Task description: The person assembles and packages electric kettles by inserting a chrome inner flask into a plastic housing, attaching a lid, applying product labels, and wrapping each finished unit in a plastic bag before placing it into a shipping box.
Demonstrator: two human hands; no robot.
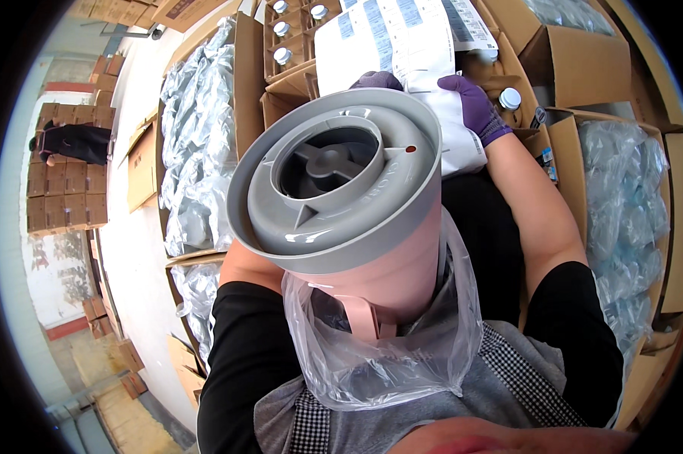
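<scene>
A pink container (379,280) with a grey lid (334,227) stands tilted toward me on my lap, its lower part in a clear plastic bag (379,371). Beyond it my right hand (474,110), in a purple glove, is closed on printed paper sheets (387,41). My left hand (375,82), also gloved, shows only curled fingers at the paper behind the lid; what they hold is hidden. The sheets lie over a divided carton (288,83) of bottles with pale caps (509,98).
Open cartons of plastic-wrapped items flank me on the left (197,121) and right (614,197). At far left a person in dark clothing (76,144) is beside stacked boxes (65,204). An open carton (587,64) is at the upper right.
</scene>
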